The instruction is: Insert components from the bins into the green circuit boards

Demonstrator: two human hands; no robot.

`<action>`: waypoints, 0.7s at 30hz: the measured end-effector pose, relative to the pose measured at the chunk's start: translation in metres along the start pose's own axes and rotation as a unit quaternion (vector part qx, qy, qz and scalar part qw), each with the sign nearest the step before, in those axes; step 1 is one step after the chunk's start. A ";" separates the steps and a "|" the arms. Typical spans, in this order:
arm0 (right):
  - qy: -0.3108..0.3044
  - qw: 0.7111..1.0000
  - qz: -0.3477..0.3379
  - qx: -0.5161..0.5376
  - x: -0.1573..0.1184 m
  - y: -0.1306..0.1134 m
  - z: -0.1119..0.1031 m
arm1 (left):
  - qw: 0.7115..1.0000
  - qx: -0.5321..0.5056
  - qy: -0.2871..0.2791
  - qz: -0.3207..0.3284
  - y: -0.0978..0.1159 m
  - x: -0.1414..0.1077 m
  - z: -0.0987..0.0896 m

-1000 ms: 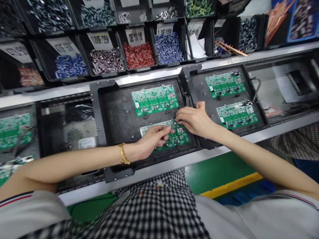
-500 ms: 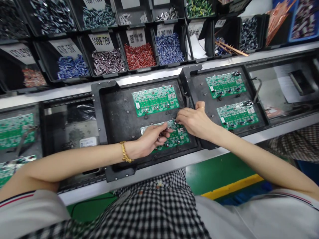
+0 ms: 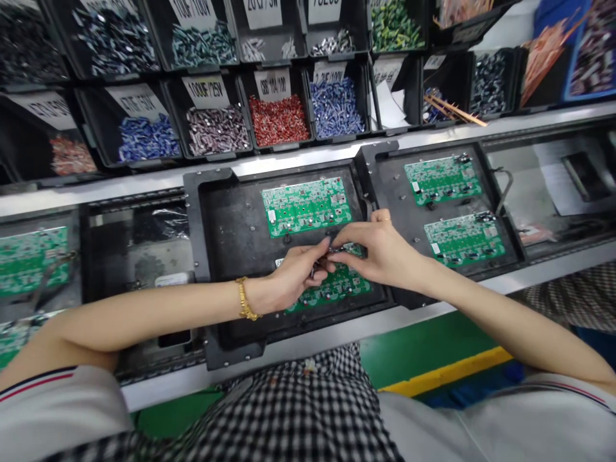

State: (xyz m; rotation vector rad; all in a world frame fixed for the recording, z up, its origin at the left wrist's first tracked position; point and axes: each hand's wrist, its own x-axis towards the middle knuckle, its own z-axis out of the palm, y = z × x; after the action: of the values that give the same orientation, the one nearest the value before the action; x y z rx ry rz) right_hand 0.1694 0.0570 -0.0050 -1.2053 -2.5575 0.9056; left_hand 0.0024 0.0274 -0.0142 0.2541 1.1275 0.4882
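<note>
The left hand (image 3: pixel 296 276) and the right hand (image 3: pixel 385 250) meet above the near green circuit board (image 3: pixel 337 289), which lies in the middle black tray (image 3: pixel 231 256) on the side closest to the person. The right thumb and forefinger are pinched on a small dark part (image 3: pixel 335 249), right at the left fingertips; its exact shape is too small to make out. The left fingers are curled in around some dark bits (image 3: pixel 312 272), mostly tucked out of sight (how many there are, I cannot tell). Whether both hands grip the same piece is also unclear. The hands cover much of the near board's upper edge and left part, leaving its lower stretch and right end in sight. The far green circuit board (image 3: pixel 308 206), in the same tray, lies fully uncovered. Two more boards (image 3: pixel 443 179) sit in the right-hand tray (image 3: pixel 385 168). At the left edge, another board (image 3: pixel 33 260) is cut off by the frame, and the left forearm (image 3: pixel 163 311) partly hides a white box (image 3: pixel 173 280). Behind, bins (image 3: pixel 219 128) of loose components stand in rows; one label reads 100UF/25V, while several top-row labels are cropped.
</note>
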 end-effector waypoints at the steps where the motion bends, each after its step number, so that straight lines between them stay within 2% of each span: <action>1: 0.006 1.000 -0.007 -0.005 0.006 -0.002 -0.002 | 1.000 -0.016 -0.004 0.006 0.006 0.000 0.001; 3: 0.026 0.998 -0.012 -0.050 0.023 0.000 -0.007 | 0.998 -0.056 -0.015 0.016 0.020 0.002 0.000; 6: 0.049 0.990 0.011 -0.135 0.056 0.024 -0.015 | 0.997 -0.078 -0.015 0.025 0.041 0.009 -0.005; 11: 0.013 0.986 -0.012 -0.166 0.096 0.067 -0.018 | 0.998 -0.041 0.009 0.045 0.056 0.023 -0.016; 17: 0.009 0.982 -0.031 -0.185 0.098 0.071 -0.013 | 0.997 -0.034 -0.022 0.066 0.065 0.027 -0.021; 21: 0.015 0.976 -0.038 -0.214 0.097 0.071 -0.011 | 0.997 -0.036 -0.015 0.071 0.067 0.029 -0.025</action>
State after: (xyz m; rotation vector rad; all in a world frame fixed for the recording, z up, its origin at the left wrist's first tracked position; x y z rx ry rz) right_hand 0.1556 0.1691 -0.0473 -1.1931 -2.8402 0.3225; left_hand -0.0269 0.0988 -0.0186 0.2792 1.0641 0.6484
